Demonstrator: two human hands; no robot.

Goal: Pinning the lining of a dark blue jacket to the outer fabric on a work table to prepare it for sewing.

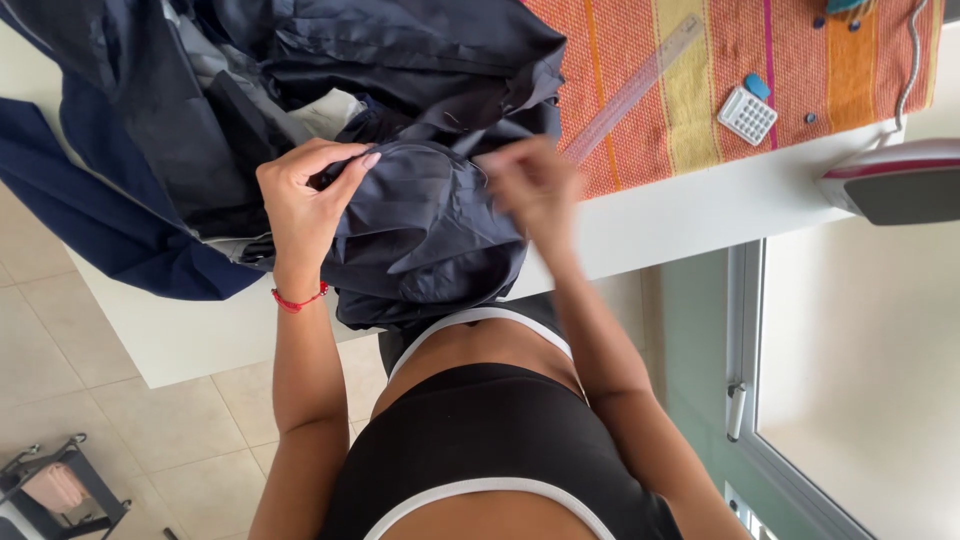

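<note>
bare arms, a thin red string bracelet (298, 299) on one wrist, black clothing edged with white trim (480, 318).

Dark navy fabric (420, 215), crumpled on table edge.

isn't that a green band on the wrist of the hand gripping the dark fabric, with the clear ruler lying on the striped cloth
Not quite: the head view shows a red band, not a green one, on the wrist of the left hand gripping the dark fabric. The rest holds: the clear ruler lies on the striped cloth.
</note>
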